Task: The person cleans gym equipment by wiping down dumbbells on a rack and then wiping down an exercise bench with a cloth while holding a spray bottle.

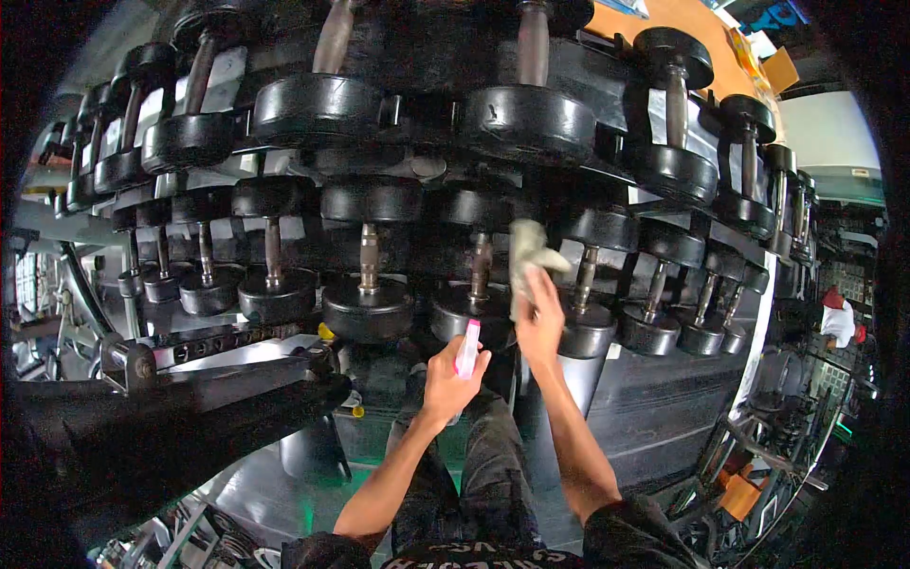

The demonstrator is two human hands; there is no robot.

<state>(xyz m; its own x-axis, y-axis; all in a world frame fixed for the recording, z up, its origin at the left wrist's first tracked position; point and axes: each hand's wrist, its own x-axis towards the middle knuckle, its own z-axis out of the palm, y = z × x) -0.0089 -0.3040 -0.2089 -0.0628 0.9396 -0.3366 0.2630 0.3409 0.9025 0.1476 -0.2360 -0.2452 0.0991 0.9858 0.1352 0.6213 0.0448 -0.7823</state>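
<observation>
My left hand is closed round a small bottle with a pink top, held low in front of the rack. My right hand grips a pale cloth, slightly blurred, beside a black dumbbell on the lower row. The cloth hangs above the fingers, between that dumbbell and the one to its right. Whether the cloth touches either dumbbell I cannot tell.
Several more black dumbbells line the upper row. A padded machine arm juts in at the lower left. A wooden surface lies behind the rack. Far right, a person in white and red is visible.
</observation>
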